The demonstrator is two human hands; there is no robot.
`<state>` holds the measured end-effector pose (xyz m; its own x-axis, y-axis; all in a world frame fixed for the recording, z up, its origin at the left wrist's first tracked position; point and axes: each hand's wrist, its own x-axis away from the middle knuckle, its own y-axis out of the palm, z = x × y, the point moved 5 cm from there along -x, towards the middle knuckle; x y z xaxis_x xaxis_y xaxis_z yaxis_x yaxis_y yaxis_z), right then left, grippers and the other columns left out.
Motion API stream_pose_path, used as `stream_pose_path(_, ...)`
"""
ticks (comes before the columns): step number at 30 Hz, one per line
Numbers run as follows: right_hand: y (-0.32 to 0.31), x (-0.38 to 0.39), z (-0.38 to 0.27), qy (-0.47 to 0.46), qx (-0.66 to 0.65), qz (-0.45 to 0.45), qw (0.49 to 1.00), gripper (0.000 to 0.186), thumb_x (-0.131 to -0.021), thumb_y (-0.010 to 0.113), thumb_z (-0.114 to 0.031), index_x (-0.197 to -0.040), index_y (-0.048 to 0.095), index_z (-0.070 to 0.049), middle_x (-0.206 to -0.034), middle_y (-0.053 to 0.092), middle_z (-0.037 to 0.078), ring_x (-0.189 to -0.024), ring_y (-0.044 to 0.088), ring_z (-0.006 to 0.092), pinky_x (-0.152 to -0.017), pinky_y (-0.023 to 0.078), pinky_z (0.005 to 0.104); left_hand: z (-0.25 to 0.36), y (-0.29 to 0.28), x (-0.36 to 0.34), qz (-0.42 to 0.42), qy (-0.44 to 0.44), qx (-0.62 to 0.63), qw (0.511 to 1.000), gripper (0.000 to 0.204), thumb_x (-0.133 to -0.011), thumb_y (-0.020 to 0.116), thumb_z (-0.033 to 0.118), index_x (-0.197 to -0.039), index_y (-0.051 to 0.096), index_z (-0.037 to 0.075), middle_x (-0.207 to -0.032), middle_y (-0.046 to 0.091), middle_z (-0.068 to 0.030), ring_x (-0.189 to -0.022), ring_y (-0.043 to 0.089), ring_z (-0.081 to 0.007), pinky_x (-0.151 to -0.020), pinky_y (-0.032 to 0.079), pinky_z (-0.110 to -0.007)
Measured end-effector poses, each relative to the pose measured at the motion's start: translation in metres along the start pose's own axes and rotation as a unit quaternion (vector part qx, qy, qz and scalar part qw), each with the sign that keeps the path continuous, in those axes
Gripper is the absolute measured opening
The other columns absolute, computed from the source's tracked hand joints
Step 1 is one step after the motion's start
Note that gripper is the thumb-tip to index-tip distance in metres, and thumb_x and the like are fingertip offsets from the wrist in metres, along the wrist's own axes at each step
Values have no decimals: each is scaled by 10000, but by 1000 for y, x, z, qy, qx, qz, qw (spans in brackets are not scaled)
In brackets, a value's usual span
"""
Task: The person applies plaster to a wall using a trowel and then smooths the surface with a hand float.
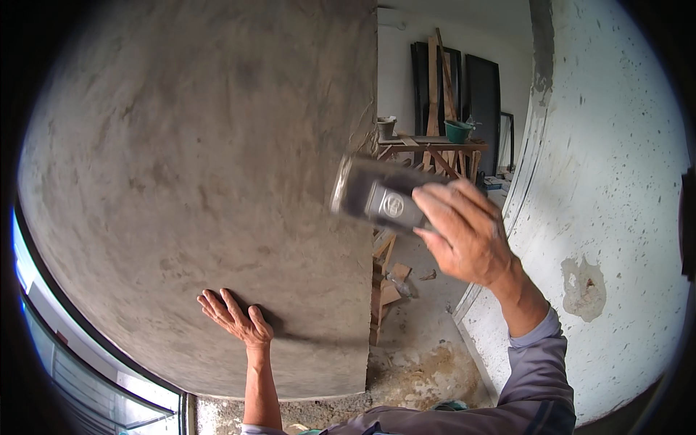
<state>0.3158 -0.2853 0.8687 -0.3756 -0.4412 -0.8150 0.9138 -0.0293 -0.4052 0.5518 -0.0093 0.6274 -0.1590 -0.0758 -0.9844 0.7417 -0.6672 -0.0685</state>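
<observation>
My right hand [467,228] is wrapped round a dark rectangular plastering float [362,190], raised at the right edge of the grey plastered wall [217,145]. The float is blurred by motion, tilted, with a round emblem on its face and a pale far edge. Whether it touches the wall's edge, I cannot tell. Lower down, my left hand [238,319] is open, fingers spread, against or very close to the wall, with a shadow beside it. The plaster looks damp and smeared, with uneven darker patches.
A white speckled wall [616,167] with a grey patch [583,288] stands at the right. Through the opening are a wooden trestle [464,146], a green bucket [457,131], a grey bucket [386,128] and dark panels [482,101]. Rubble lies on the floor; a window [116,391] is lower left.
</observation>
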Motion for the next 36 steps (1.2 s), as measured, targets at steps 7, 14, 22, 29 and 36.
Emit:
stream_pose_path(7,-24,-23,25,11,71,77,994,581,-720,794,-2,-1254,567,19,-1126,640,165,-937,638,314,-826,540,410,2,2,0,-13,-11,-6,1000,675,-1057,323,488,-1552,325,28,-1626,215,-250,-1515,146,-452,-1206,110,-600)
stream_pose_path(14,12,5,-2,-56,7,5,998,421,-787,746,-45,-1195,646,-11,-1100,671,100,-943,628,232,-793,563,370,1,2,2,-11,-12,-7,1000,680,-1056,337,479,-1558,307,21,-1633,207,-241,-1522,133,-438,-1209,97,-590)
stream_pose_path(22,4,18,43,207,-226,162,938,581,-928,708,-208,-1403,483,39,-1345,573,206,-1198,600,306,-1024,469,404,2,1,1,-5,-6,-4,1000,649,-1046,367,447,-1548,339,36,-1617,226,-267,-1504,168,-471,-1204,122,-607)
stream_pose_path(29,47,1,50,278,-464,174,823,507,-977,644,-159,-1414,489,47,-1407,558,168,-1300,521,231,-1113,385,348,4,2,-3,3,10,-2,1000,640,-1046,374,427,-1547,340,32,-1619,226,-260,-1503,174,-467,-1207,120,-603)
stream_pose_path(36,64,11,35,264,-467,185,824,568,-964,674,-236,-1417,493,54,-1384,589,180,-1305,533,245,-1116,387,353,5,1,-2,2,12,-1,1000,639,-1048,368,425,-1548,337,27,-1620,221,-263,-1505,170,-466,-1205,122,-606)
